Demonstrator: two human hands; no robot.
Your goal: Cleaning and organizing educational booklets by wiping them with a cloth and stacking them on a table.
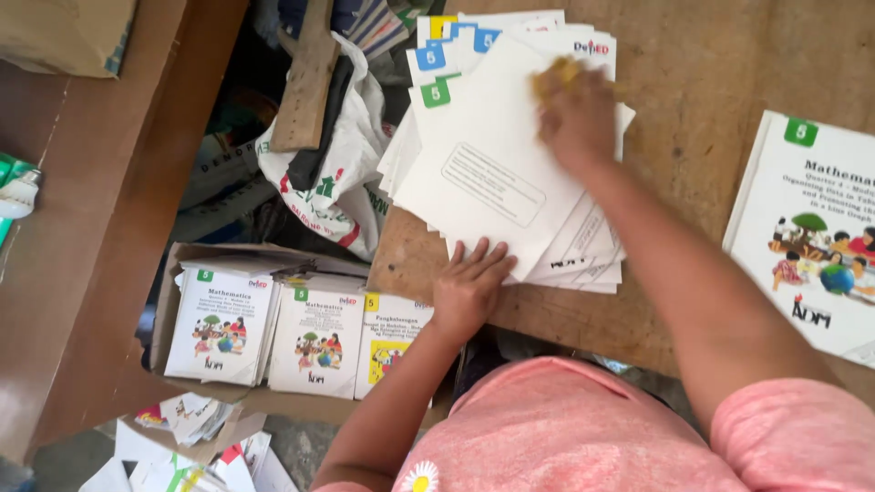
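A fanned stack of white booklets is spread on the wooden table in the upper middle of the frame — its near edge is pressed by the left hand, fingers flat and spread, while the right hand is laid on top, closed around a small yellow object. Another booklet with a picture cover is seen at the right edge, well apart; a cardboard box of similar booklets is set at lower left — beside a white plastic bag.
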